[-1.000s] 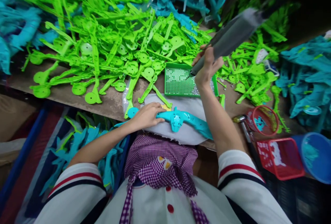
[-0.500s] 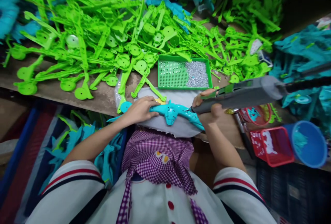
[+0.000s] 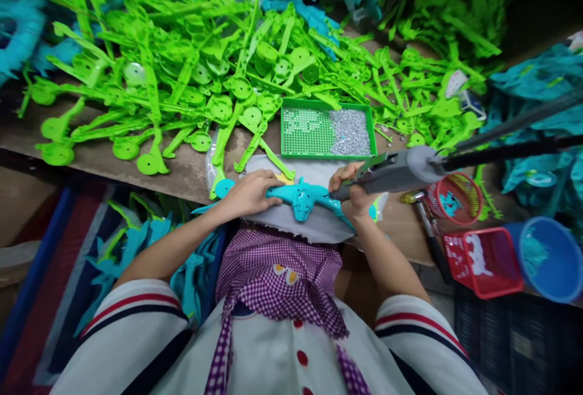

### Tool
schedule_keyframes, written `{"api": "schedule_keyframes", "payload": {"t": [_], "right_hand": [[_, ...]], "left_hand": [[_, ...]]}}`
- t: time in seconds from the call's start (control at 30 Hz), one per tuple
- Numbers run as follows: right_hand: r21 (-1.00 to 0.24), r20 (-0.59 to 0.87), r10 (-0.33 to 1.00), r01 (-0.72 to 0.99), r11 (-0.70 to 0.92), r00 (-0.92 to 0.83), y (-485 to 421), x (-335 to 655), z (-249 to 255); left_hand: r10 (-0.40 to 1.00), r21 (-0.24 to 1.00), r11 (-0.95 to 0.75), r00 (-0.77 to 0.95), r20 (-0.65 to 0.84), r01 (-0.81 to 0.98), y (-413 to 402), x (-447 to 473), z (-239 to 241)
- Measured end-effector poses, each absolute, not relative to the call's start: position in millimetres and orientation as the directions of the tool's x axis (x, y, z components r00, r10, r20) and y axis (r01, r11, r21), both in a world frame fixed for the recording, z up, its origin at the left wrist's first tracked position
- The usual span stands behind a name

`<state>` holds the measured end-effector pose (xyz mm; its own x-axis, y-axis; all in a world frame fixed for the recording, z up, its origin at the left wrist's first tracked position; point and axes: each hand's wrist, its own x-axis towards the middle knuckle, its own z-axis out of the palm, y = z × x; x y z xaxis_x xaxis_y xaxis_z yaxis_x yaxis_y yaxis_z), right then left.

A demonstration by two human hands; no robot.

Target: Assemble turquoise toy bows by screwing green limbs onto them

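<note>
A long turquoise plastic piece (image 3: 301, 202), with a raised block at its middle, lies on a pale cloth pad (image 3: 314, 169) on the bench edge. My left hand (image 3: 255, 193) is closed over its left part, fingers pressing it from above. In my right hand (image 3: 359, 200) is a grey electric screwdriver (image 3: 394, 171), tilted, handle up to the right. Its tip meets or nearly meets the piece's right half; my fingers partly hide the contact. Behind the pad stands a green tray (image 3: 328, 157) with a heap of small screws (image 3: 350, 131).
Bright green plastic parts (image 3: 182, 79) pile across the bench. To the right are a red round basket (image 3: 477, 200), a hammer (image 3: 428, 231), a red basket (image 3: 505, 261) and a blue bucket (image 3: 558, 261). More turquoise parts (image 3: 191, 285) lie below left.
My right hand and the screwdriver have shifted left along the turquoise piece, and the handle's rear end has swung down and left. My left hand keeps its place on the piece.
</note>
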<state>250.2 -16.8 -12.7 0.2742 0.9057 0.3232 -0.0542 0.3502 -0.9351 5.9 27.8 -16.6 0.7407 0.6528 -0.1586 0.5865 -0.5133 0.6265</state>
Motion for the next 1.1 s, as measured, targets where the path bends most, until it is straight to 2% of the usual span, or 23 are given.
{"api": "schedule_keyframes", "payload": {"t": [0.17, 0.3, 0.43, 0.5, 0.6, 0.8, 1.1], "right_hand": [[-0.924, 0.359, 0.912, -0.063, 0.377, 0.201, -22, 250, -19], [-0.928, 0.350, 0.925, -0.078, 0.363, 0.145, -15, 249, 4], [-0.893, 0.417, 0.874, -0.066, 0.445, 0.249, 42, 248, 35], [-0.863, 0.477, 0.801, 0.019, 0.505, 0.362, 86, 247, 39], [-0.881, 0.468, 0.788, 0.142, 0.451, 0.400, 144, 246, 23], [-0.889, 0.449, 0.807, 0.104, 0.445, 0.383, 178, 251, -23], [-0.903, 0.423, 0.807, 0.117, 0.413, 0.412, 182, 248, -25]], "left_hand": [[0.646, 0.620, -0.522, 0.746, -0.161, 0.586, 28, 5, -15], [0.652, 0.631, -0.500, 0.737, -0.178, 0.594, 28, 6, -10], [0.655, 0.636, -0.495, 0.735, -0.175, 0.593, 28, 6, -9], [0.656, 0.626, -0.499, 0.733, -0.178, 0.599, 27, 6, -10], [0.664, 0.635, -0.496, 0.729, -0.163, 0.593, 26, 5, -13], [0.661, 0.638, -0.505, 0.736, -0.148, 0.582, 26, 4, -17], [0.662, 0.642, -0.492, 0.731, -0.164, 0.589, 26, 4, -14]]}}
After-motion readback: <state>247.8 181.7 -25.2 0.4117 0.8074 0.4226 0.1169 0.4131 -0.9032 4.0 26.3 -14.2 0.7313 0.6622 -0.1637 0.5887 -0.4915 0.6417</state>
